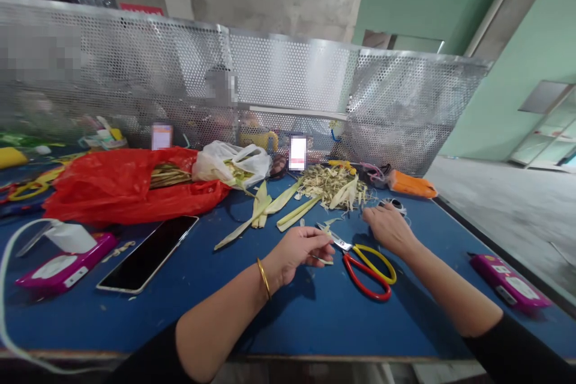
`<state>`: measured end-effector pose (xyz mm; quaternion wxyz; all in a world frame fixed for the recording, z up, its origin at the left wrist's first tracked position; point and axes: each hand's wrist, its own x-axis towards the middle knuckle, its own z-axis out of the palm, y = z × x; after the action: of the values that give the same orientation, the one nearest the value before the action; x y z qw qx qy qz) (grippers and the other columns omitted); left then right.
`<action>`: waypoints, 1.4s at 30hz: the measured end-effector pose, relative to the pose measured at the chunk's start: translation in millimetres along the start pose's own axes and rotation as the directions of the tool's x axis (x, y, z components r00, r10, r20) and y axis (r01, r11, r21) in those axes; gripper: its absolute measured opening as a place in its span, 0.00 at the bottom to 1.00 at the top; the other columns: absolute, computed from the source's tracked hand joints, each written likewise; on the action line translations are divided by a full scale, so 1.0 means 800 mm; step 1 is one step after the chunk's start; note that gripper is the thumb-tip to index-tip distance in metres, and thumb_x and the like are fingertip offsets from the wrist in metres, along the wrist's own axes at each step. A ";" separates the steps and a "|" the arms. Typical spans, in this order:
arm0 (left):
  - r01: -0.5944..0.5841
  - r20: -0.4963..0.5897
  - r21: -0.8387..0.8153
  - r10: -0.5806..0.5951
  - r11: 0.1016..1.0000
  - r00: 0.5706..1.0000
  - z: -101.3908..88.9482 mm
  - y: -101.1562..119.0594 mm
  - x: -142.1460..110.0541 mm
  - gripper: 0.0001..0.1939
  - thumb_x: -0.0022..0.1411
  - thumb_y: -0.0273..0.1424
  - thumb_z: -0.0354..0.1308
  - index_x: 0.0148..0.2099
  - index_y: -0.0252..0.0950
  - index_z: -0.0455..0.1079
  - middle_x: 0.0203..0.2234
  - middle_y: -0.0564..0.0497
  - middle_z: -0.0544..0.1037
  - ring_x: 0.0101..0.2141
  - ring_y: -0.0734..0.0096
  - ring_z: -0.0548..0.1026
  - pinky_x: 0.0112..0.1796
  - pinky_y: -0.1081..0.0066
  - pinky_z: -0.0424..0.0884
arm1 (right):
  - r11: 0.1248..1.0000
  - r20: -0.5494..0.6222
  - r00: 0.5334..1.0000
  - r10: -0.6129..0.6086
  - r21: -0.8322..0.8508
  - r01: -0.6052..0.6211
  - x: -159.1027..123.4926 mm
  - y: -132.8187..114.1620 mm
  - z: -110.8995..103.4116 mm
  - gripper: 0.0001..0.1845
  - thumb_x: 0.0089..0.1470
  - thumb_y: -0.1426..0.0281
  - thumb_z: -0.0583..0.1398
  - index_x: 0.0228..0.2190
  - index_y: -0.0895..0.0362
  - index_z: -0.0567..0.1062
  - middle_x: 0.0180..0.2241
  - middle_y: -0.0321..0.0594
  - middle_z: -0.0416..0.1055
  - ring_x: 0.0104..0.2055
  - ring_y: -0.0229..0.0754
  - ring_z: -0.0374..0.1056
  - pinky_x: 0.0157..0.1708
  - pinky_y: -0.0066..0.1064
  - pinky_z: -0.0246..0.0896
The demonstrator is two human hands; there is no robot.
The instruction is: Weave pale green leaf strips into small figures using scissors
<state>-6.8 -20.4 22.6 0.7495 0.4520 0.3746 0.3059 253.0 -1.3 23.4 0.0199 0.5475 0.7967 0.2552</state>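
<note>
My left hand (303, 252) is closed in a pinch on a small strip of pale corn husk (324, 261), with an end showing past the fingers. Beside its fingertips lie scissors (366, 270) with one red and one yellow handle, blades pointing at the husk pile. My right hand (389, 229) reaches forward with its fingers bent together at the table, against a spool of thread (398, 207). What those fingers grip is too small to make out. Longer husk strips (258, 210) lie ahead of my left hand, near a heap of husk scraps (333, 186).
On the blue table (189, 306) are a red plastic bag (112, 186), a white bag (231, 162), a phone (150, 255), a purple power strip (67, 264), another purple box (508, 282) and an orange pouch (411, 184). A perforated metal screen (288, 72) stands behind.
</note>
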 end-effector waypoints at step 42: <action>0.067 -0.061 -0.295 -0.089 0.953 0.994 0.001 0.003 0.020 0.05 0.62 0.23 0.57 0.32 0.29 0.68 0.22 0.54 0.69 0.15 0.88 0.63 0.17 0.85 0.63 | 0.829 0.231 0.851 0.472 0.212 -0.517 -0.006 0.010 -0.048 0.21 0.53 0.57 0.58 0.43 0.59 0.72 0.40 0.51 0.72 0.39 0.51 0.72 0.33 0.34 0.60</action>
<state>2.2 -7.3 21.0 0.8052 0.3095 0.3704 0.3443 249.9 -18.3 59.1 -0.0536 0.7526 0.6494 0.0949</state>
